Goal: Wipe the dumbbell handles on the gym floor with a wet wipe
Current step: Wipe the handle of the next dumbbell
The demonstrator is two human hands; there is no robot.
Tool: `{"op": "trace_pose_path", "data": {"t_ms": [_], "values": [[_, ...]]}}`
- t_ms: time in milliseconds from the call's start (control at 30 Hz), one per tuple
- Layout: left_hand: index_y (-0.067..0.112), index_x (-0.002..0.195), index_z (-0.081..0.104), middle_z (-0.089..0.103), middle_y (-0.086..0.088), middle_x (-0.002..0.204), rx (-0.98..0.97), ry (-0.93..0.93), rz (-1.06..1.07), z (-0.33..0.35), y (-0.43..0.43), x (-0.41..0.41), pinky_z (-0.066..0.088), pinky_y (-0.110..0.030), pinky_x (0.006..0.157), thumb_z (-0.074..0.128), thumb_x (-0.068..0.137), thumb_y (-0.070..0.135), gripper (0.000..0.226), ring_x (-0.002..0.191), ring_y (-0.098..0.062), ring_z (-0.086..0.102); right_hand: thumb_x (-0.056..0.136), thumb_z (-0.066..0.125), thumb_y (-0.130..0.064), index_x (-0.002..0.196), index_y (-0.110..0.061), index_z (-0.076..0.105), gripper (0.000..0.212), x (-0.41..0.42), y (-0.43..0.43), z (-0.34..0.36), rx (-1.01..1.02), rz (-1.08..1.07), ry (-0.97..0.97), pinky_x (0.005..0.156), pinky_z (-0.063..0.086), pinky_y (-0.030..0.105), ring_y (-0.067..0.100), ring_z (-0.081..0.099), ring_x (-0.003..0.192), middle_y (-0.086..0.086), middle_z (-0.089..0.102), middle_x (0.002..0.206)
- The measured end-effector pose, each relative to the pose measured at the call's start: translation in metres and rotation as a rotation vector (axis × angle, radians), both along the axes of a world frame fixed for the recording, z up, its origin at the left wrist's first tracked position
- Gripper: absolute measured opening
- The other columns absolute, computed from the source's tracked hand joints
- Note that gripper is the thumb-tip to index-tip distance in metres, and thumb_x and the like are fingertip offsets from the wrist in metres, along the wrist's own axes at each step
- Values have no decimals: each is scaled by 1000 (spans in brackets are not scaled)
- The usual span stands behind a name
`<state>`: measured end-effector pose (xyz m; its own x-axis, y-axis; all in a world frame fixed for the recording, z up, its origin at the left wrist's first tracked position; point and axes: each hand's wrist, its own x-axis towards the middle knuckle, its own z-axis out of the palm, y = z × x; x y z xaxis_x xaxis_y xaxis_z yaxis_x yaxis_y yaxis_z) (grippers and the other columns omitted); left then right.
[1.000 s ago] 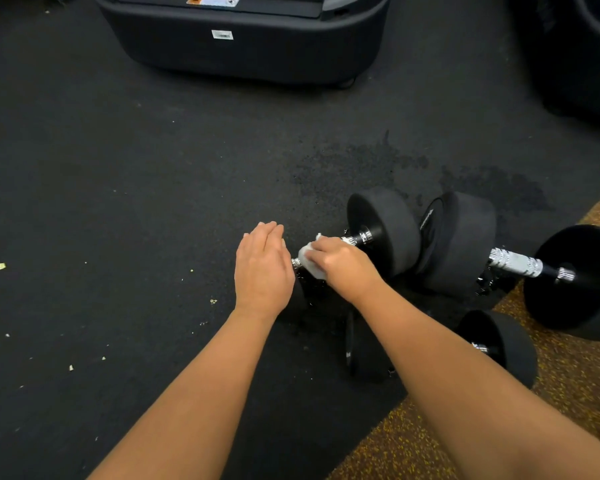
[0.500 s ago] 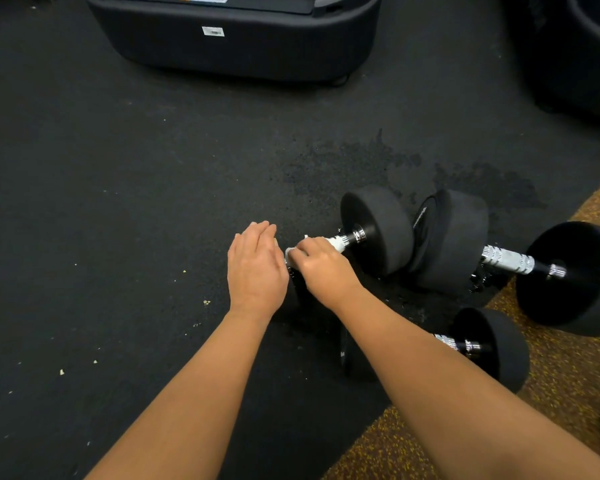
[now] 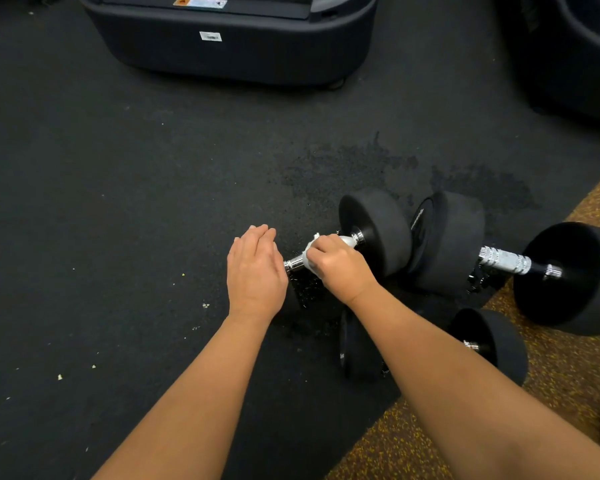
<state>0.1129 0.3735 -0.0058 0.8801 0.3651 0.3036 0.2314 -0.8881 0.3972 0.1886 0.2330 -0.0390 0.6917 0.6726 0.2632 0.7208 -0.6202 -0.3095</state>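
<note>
Head view: at centre frame the right hand (image 3: 340,265) curls round a white wet wipe (image 3: 347,241) wrapped on the chrome knurled handle (image 3: 293,264) of a black round-headed dumbbell (image 3: 378,230), which lies on the dark rubber gym floor (image 3: 136,202). The left hand (image 3: 255,268), fingers straight and together, lies flat over the dumbbell's left end, holding nothing. The dumbbell looks heavy, rigid and apt to roll; the wipe is soft and slick, so it is best clasped around the bar with the head steadied.
</note>
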Motion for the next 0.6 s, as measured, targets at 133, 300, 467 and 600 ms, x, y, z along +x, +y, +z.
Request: {"op": "trace_pose_path", "data": {"t_ms": [133, 300, 467, 600], "values": [[3, 118, 63, 60, -10, 125, 5, 8, 3, 1, -1, 0, 33, -44, 109, 28, 93, 24, 48, 124, -27, 52, 62, 77, 4, 82, -9, 65, 27, -7, 8, -2, 34, 64, 75, 51, 53, 39, 28, 58, 81, 7, 62, 87], [3, 121, 61, 58, -9, 128, 13, 25, -12, 2, 0, -3, 32, -43, 110, 27, 93, 25, 49, 127, -25, 49, 63, 77, 2, 85, -8, 70, 25, -8, 16, 1, -2, 144, 103, 60, 55, 38, 28, 61, 82, 8, 67, 90], [3, 119, 62, 60, -10, 125, -4, -17, -17, 0, -1, -2, 32, -43, 110, 30, 93, 24, 47, 125, -26, 51, 66, 66, 12, 78, -8, 65, 24, 14, -6, -6, 4, 18, 122, 62, 53, 43, 28, 59, 77, 6, 64, 80], [3, 118, 63, 61, -9, 124, -7, -29, -6, -2, -1, -2, 33, -44, 109, 31, 93, 23, 45, 123, -26, 53, 59, 62, 16, 76, -3, 65, 25, 13, -2, 9, -74, -164, 120, 54, 47, 38, 34, 56, 72, 14, 60, 74]]}}
